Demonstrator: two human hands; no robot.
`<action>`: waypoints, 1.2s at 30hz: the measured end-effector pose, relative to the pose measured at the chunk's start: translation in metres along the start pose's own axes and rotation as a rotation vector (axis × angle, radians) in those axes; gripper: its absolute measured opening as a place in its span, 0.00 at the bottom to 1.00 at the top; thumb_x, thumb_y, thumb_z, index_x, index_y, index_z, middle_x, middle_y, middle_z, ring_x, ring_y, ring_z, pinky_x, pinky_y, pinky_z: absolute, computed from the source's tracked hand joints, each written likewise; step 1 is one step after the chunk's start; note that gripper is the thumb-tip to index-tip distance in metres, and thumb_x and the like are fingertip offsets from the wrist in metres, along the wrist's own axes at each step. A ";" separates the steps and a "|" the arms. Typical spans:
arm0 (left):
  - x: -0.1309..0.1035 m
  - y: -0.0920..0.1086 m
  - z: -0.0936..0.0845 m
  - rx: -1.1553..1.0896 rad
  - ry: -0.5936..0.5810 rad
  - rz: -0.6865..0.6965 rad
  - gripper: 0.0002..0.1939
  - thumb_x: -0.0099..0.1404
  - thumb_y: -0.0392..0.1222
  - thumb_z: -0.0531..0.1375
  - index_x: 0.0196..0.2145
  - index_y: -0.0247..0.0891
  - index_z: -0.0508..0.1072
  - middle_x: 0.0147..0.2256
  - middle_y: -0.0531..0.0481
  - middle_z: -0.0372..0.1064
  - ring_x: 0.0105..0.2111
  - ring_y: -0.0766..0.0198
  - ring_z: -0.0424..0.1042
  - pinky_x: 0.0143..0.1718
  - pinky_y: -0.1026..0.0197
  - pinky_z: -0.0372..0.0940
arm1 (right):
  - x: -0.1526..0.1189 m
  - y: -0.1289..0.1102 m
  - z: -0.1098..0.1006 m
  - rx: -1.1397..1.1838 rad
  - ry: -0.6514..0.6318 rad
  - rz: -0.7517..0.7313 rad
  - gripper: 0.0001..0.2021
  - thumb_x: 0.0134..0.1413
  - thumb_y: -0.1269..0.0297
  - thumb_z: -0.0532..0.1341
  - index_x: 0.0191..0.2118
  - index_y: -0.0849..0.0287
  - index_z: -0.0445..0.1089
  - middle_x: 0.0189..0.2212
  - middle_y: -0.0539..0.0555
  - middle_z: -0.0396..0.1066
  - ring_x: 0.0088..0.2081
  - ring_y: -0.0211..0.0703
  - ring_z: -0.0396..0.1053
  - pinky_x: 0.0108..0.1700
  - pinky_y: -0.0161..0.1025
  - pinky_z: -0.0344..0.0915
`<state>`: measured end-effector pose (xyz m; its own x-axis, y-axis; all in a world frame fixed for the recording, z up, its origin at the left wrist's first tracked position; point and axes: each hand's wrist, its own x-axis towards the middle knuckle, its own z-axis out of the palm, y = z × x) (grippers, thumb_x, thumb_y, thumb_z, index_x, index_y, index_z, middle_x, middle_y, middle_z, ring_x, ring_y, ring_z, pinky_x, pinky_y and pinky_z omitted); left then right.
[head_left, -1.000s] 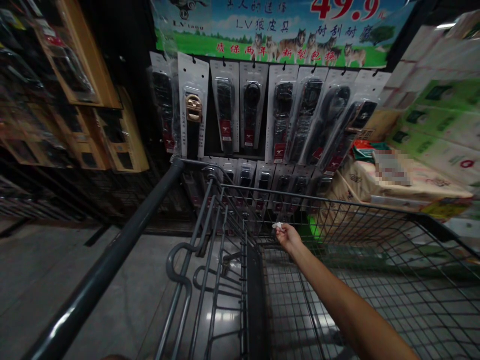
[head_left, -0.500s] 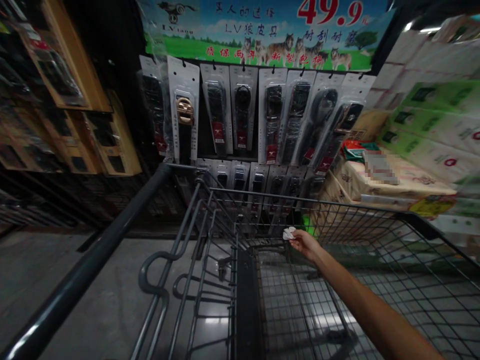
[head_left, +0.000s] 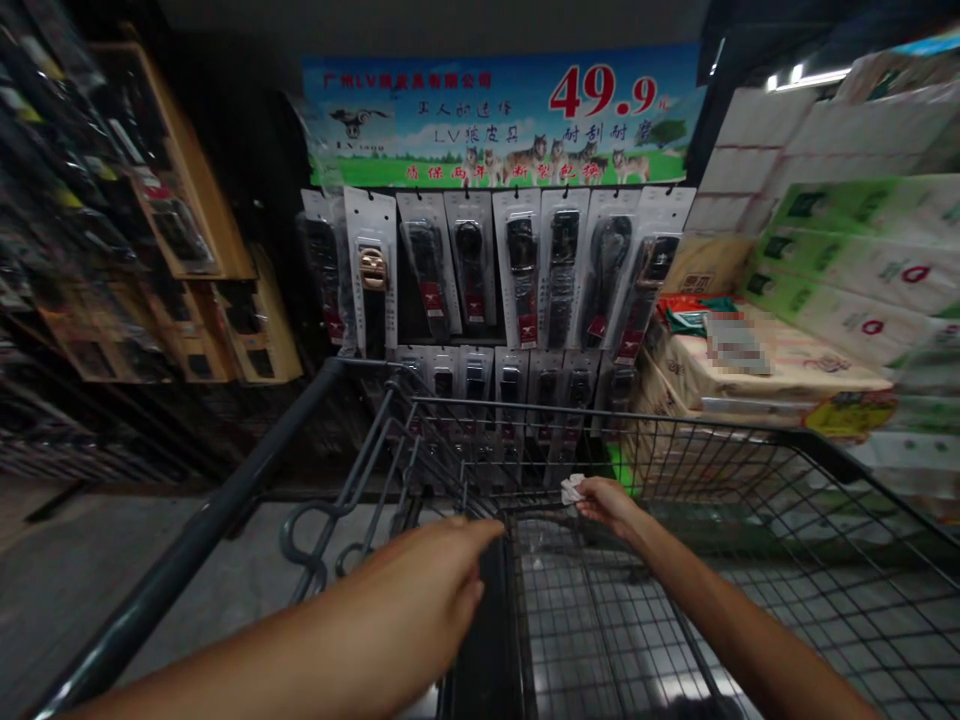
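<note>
My right hand (head_left: 609,506) pinches a crumpled white tissue (head_left: 572,489) between its fingertips. It is held over the far part of the wire basket of a shopping cart (head_left: 562,408). My left hand (head_left: 442,565) reaches in from the lower left, over the dark strip (head_left: 487,640) at the basket's near-left side. A finger points right, the others are bent and partly hidden, and I see nothing in this hand. The cart's thick grey handle (head_left: 217,510) runs along the left.
Packaged belts (head_left: 521,260) hang in rows beyond the cart, below a price banner (head_left: 495,120). Boxed goods (head_left: 259,330) hang at the left. Wrapped packs (head_left: 795,360) and green-and-white packages (head_left: 847,260) are stacked at the right, close to the basket. Grey floor (head_left: 247,560) shows below.
My left hand has come into view from the lower left. My right hand still holds the tissue, in nearly the same place. The view has tilted up, so the banner sits lower.
</note>
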<state>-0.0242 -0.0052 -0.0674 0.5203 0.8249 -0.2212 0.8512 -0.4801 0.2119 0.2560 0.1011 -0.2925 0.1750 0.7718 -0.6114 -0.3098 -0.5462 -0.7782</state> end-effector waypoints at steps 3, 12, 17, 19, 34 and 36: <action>0.054 0.044 0.025 0.059 -0.293 0.096 0.21 0.56 0.32 0.55 0.49 0.38 0.67 0.43 0.44 0.70 0.41 0.57 0.71 0.38 0.60 0.65 | -0.008 0.002 0.004 -0.053 -0.008 -0.021 0.07 0.41 0.80 0.57 0.22 0.62 0.65 0.12 0.50 0.66 0.12 0.32 0.62 0.14 0.26 0.62; 0.164 0.046 0.131 0.044 -0.169 -0.103 0.26 0.47 0.24 0.61 0.47 0.21 0.67 0.45 0.29 0.66 0.48 0.45 0.64 0.49 0.50 0.60 | -0.013 0.015 -0.009 -0.088 0.058 -0.013 0.07 0.38 0.79 0.61 0.21 0.60 0.65 0.14 0.50 0.68 0.14 0.34 0.64 0.14 0.29 0.62; 0.190 0.027 0.168 -0.208 0.017 -0.389 0.31 0.54 0.25 0.55 0.57 0.25 0.56 0.48 0.30 0.63 0.48 0.49 0.65 0.47 0.54 0.63 | -0.002 0.021 -0.010 -0.080 0.113 0.006 0.07 0.40 0.80 0.59 0.21 0.62 0.65 0.13 0.50 0.67 0.12 0.33 0.62 0.14 0.28 0.61; 0.200 0.020 0.184 -0.337 0.101 -0.505 0.25 0.59 0.26 0.50 0.55 0.24 0.58 0.48 0.30 0.63 0.49 0.52 0.66 0.47 0.56 0.63 | 0.004 0.024 -0.008 -0.072 0.137 0.013 0.08 0.41 0.80 0.59 0.20 0.61 0.64 0.12 0.48 0.66 0.13 0.32 0.62 0.15 0.28 0.61; 0.263 -0.011 0.249 -0.925 0.620 -0.578 0.11 0.63 0.35 0.49 0.27 0.33 0.69 0.27 0.47 0.69 0.31 0.63 0.68 0.36 0.63 0.60 | 0.060 0.058 0.015 0.208 0.266 -0.010 0.10 0.33 0.81 0.63 0.19 0.60 0.63 0.10 0.46 0.66 0.13 0.33 0.64 0.17 0.27 0.62; 0.262 -0.014 0.251 -0.946 0.630 -0.541 0.12 0.63 0.35 0.49 0.25 0.34 0.67 0.25 0.49 0.67 0.28 0.64 0.67 0.33 0.64 0.59 | 0.062 0.058 0.021 0.250 0.260 -0.015 0.11 0.32 0.81 0.63 0.19 0.59 0.62 0.11 0.46 0.66 0.13 0.33 0.64 0.17 0.28 0.63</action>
<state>0.1176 0.1427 -0.3673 -0.2240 0.9730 -0.0563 0.4272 0.1499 0.8916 0.2288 0.1238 -0.3727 0.4036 0.6528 -0.6411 -0.5185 -0.4141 -0.7481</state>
